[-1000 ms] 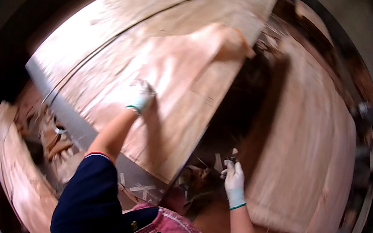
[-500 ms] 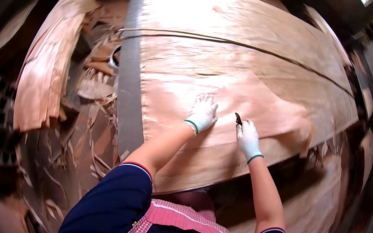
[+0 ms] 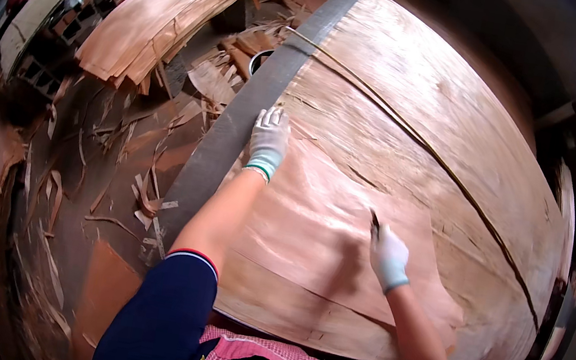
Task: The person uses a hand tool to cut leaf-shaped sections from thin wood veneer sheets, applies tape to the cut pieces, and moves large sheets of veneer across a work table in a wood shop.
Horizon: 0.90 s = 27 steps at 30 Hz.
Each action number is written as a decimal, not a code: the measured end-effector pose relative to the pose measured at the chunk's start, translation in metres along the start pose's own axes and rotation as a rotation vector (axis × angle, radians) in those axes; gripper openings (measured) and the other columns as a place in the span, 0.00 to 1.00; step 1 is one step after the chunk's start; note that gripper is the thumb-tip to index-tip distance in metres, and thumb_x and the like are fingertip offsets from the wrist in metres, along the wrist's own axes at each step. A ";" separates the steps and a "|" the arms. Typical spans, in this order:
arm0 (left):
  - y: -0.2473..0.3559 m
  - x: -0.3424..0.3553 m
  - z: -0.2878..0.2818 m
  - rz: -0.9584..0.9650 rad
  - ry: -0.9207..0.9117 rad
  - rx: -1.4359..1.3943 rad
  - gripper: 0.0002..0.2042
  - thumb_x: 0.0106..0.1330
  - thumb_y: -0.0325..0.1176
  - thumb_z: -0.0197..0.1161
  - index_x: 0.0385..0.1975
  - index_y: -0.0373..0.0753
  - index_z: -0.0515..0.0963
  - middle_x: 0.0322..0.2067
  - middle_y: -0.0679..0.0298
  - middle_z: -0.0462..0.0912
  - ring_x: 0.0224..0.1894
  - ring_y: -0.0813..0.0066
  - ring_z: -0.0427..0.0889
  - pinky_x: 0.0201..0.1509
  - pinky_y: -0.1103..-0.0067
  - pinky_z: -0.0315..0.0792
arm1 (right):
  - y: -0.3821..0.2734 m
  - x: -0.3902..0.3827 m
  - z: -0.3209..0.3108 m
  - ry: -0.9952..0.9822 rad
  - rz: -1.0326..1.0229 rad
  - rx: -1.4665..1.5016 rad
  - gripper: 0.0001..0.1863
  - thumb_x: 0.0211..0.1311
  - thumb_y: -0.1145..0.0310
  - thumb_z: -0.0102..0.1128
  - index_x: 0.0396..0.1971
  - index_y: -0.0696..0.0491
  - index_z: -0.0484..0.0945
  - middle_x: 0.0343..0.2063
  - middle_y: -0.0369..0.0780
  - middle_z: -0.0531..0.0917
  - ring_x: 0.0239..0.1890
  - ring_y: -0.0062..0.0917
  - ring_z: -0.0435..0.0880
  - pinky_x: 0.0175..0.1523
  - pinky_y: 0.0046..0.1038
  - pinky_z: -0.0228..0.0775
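My left hand [image 3: 269,141], in a white glove with a green-edged cuff, lies with fingers stretched out at the upper left corner of a thin pinkish veneer sheet [image 3: 297,215]. My right hand [image 3: 389,256], gloved too, is closed around a small dark knife [image 3: 375,219] whose tip points up and away. It hangs over the sheet's right part and casts a shadow on it. Underneath lies a broad, pale wood veneer [image 3: 492,129] on the worktable, with a grey strip [image 3: 232,126] along its left edge.
A long thin stick [image 3: 422,142] lies across the pale veneer beyond my hands. At the left stands a stack of veneer sheets [image 3: 173,3]. Torn veneer strips [image 3: 146,195] litter the floor, and a round-rimmed container [image 3: 255,62] sits beside the table.
The view has turned, so the table appears rotated. My left hand has gone from the veneer's middle to its left corner. My right hand still holds the knife, now farther from the near edge.
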<state>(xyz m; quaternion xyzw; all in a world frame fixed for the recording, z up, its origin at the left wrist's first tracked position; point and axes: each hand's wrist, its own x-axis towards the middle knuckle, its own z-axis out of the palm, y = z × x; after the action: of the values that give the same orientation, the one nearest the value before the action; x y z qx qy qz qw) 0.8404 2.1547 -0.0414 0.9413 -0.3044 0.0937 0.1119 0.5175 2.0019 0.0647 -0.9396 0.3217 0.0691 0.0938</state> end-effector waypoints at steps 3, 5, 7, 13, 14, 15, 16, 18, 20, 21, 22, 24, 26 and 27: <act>0.000 -0.004 0.007 -0.047 0.125 0.003 0.19 0.68 0.39 0.51 0.55 0.38 0.73 0.61 0.57 0.72 0.66 0.61 0.66 0.72 0.64 0.53 | -0.074 0.093 0.011 0.036 -0.081 0.052 0.13 0.67 0.58 0.50 0.35 0.53 0.72 0.24 0.51 0.82 0.28 0.50 0.82 0.32 0.50 0.70; 0.006 -0.002 0.009 -0.095 0.136 -0.008 0.20 0.69 0.39 0.50 0.57 0.37 0.71 0.62 0.56 0.71 0.66 0.60 0.65 0.73 0.65 0.52 | -0.121 0.142 0.030 0.074 -0.123 0.132 0.13 0.66 0.58 0.50 0.35 0.53 0.73 0.25 0.50 0.83 0.29 0.49 0.83 0.33 0.49 0.72; 0.010 0.000 0.012 -0.113 0.104 -0.012 0.21 0.69 0.37 0.48 0.59 0.36 0.70 0.63 0.54 0.69 0.67 0.58 0.64 0.73 0.65 0.52 | -0.167 0.173 0.036 0.096 -0.165 0.139 0.14 0.66 0.58 0.49 0.35 0.54 0.74 0.27 0.50 0.84 0.31 0.48 0.84 0.36 0.48 0.74; -0.018 -0.002 0.028 -0.137 0.057 0.183 0.24 0.67 0.33 0.47 0.63 0.33 0.64 0.65 0.52 0.66 0.68 0.56 0.63 0.74 0.65 0.52 | -0.238 0.211 0.041 -0.047 -0.229 0.074 0.11 0.65 0.65 0.46 0.39 0.55 0.76 0.33 0.50 0.86 0.36 0.43 0.87 0.40 0.43 0.78; -0.001 0.001 0.017 -0.156 0.008 0.052 0.25 0.66 0.33 0.48 0.64 0.33 0.62 0.66 0.51 0.63 0.70 0.56 0.60 0.75 0.65 0.49 | -0.230 0.218 0.046 -0.033 -0.221 0.054 0.11 0.64 0.66 0.47 0.39 0.54 0.76 0.33 0.49 0.86 0.36 0.43 0.87 0.39 0.43 0.78; 0.002 0.003 0.013 -0.151 0.003 0.049 0.25 0.66 0.33 0.48 0.64 0.33 0.62 0.66 0.51 0.63 0.70 0.56 0.60 0.75 0.65 0.49 | -0.231 0.221 0.046 -0.036 -0.214 0.053 0.11 0.64 0.66 0.47 0.39 0.54 0.76 0.33 0.49 0.86 0.36 0.43 0.87 0.39 0.43 0.78; 0.007 0.006 0.008 -0.142 -0.004 0.036 0.26 0.66 0.33 0.48 0.64 0.33 0.62 0.67 0.50 0.62 0.70 0.56 0.59 0.75 0.65 0.48 | -0.230 0.226 0.045 -0.022 -0.217 0.043 0.11 0.63 0.67 0.47 0.39 0.54 0.76 0.33 0.49 0.86 0.35 0.43 0.87 0.38 0.43 0.78; 0.007 0.002 0.014 -0.134 0.006 0.061 0.26 0.66 0.33 0.48 0.64 0.33 0.62 0.67 0.50 0.61 0.71 0.56 0.58 0.75 0.64 0.47 | -0.227 0.224 0.042 0.014 -0.279 0.042 0.10 0.62 0.68 0.48 0.38 0.55 0.76 0.30 0.48 0.86 0.33 0.43 0.87 0.36 0.43 0.78; 0.006 0.007 0.019 -0.171 -0.017 0.104 0.24 0.69 0.34 0.45 0.64 0.33 0.63 0.68 0.52 0.60 0.71 0.57 0.59 0.75 0.65 0.47 | -0.202 0.214 0.044 0.021 -0.330 0.022 0.09 0.62 0.68 0.48 0.36 0.55 0.76 0.27 0.48 0.85 0.31 0.44 0.86 0.34 0.44 0.77; 0.009 0.006 0.018 -0.218 -0.034 0.066 0.24 0.71 0.36 0.45 0.65 0.33 0.63 0.68 0.53 0.60 0.71 0.58 0.58 0.75 0.66 0.47 | -0.183 0.201 0.047 0.017 -0.341 0.018 0.09 0.62 0.67 0.48 0.35 0.55 0.75 0.26 0.48 0.85 0.30 0.44 0.86 0.33 0.44 0.77; 0.005 0.005 0.017 -0.186 -0.030 0.148 0.24 0.71 0.36 0.44 0.65 0.33 0.63 0.68 0.53 0.61 0.71 0.59 0.58 0.75 0.66 0.47 | -0.154 0.183 0.046 -0.020 -0.304 -0.004 0.09 0.63 0.66 0.48 0.35 0.55 0.75 0.26 0.48 0.85 0.30 0.44 0.86 0.33 0.44 0.77; -0.009 -0.004 0.018 -0.193 -0.047 0.201 0.24 0.72 0.36 0.42 0.65 0.33 0.62 0.69 0.53 0.60 0.72 0.60 0.56 0.76 0.66 0.46 | -0.093 0.136 0.040 -0.076 -0.262 -0.040 0.09 0.64 0.64 0.49 0.35 0.54 0.74 0.25 0.47 0.85 0.28 0.44 0.85 0.32 0.44 0.76; -0.004 0.001 0.009 -0.211 -0.059 0.186 0.24 0.71 0.36 0.43 0.66 0.34 0.61 0.70 0.52 0.56 0.73 0.59 0.54 0.76 0.67 0.44 | -0.043 0.110 0.028 -0.077 -0.225 -0.061 0.10 0.64 0.63 0.50 0.34 0.54 0.74 0.26 0.47 0.84 0.28 0.44 0.85 0.31 0.44 0.76; 0.002 0.002 0.004 -0.192 -0.034 0.217 0.25 0.71 0.36 0.44 0.66 0.35 0.61 0.71 0.52 0.55 0.73 0.59 0.53 0.76 0.67 0.43 | -0.025 0.100 0.025 -0.066 -0.234 -0.091 0.10 0.64 0.63 0.50 0.35 0.53 0.74 0.27 0.46 0.84 0.28 0.43 0.85 0.31 0.43 0.76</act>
<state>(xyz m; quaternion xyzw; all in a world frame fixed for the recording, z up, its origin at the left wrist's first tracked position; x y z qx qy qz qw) 0.8414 2.1505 -0.0445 0.9741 -0.2030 0.0990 0.0128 0.6096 1.9675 0.0250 -0.9713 0.2030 0.1031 0.0690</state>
